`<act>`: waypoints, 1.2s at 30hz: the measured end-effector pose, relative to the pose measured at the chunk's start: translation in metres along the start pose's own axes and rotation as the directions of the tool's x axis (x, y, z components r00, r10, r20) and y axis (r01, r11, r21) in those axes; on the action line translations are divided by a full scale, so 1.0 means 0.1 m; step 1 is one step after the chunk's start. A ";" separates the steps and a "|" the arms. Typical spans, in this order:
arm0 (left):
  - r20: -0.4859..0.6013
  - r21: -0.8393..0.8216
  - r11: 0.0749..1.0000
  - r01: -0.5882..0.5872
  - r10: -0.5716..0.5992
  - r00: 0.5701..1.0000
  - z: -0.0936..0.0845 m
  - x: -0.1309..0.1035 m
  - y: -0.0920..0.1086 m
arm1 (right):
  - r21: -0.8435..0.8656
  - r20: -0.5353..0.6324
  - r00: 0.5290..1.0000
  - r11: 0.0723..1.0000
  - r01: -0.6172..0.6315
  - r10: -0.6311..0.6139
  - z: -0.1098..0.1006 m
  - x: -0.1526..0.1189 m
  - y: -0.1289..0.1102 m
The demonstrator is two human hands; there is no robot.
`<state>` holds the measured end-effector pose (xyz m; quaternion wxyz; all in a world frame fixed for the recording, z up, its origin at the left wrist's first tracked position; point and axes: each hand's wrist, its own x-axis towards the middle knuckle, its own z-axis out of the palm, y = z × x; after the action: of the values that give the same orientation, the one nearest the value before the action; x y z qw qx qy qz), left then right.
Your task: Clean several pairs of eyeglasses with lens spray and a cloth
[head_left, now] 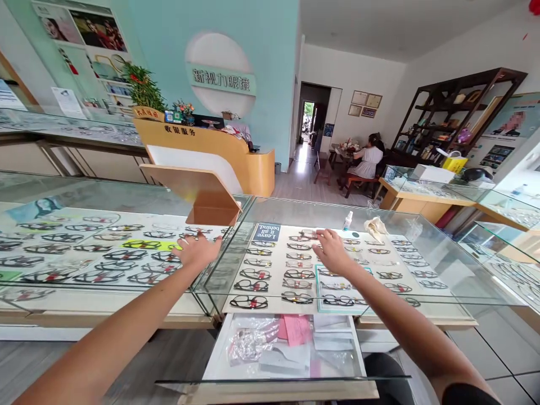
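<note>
My left hand (197, 251) is spread over the glass top of the left display case, fingers apart, beside an open brown box (213, 214). Rows of eyeglasses (125, 255) lie in the case around and below it. My right hand (333, 251) is over the right display case, thumb and fingers apart. Its fingertips are beside a pair of eyeglasses (304, 235); whether they touch it I cannot tell. More eyeglasses (298, 274) lie in columns on the white base below. A small white spray bottle (347, 221) and a crumpled cream cloth (375, 229) are beyond my right hand.
A pulled-out drawer (214, 351) below the right case holds plastic bags, pink slips and white papers. Across the room are a wooden counter (259, 174) and a seated person (368, 160) at a table. Another glass case (439, 188) with a white box stands at the right.
</note>
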<state>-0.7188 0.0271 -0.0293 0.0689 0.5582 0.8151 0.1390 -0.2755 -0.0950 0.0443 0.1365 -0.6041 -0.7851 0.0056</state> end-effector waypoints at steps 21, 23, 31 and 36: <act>-0.148 0.076 0.992 0.105 -0.093 0.985 0.12 0.10 -0.08 | -0.182 0.163 0.950 0.954 -0.237 0.267 0.47 1.51 0.71; -0.146 0.073 0.992 0.104 -0.093 0.985 0.10 0.08 -0.05 | -0.171 0.149 0.956 0.959 -0.227 0.253 0.36 1.43 0.62; -0.082 0.085 0.989 0.120 -0.114 0.990 0.00 0.02 0.05 | 0.123 0.107 0.968 0.969 0.216 -0.229 0.00 0.09 -0.37; -0.047 0.114 0.987 0.114 -0.109 0.993 0.00 0.02 0.07 | 0.312 0.361 0.829 0.893 0.324 -0.427 0.62 -1.08 -0.72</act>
<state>-0.7137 0.0317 -0.0276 0.0272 0.5118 0.8530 0.0983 -0.3325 -0.2072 -0.0257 0.0339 -0.4004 -0.8931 0.2022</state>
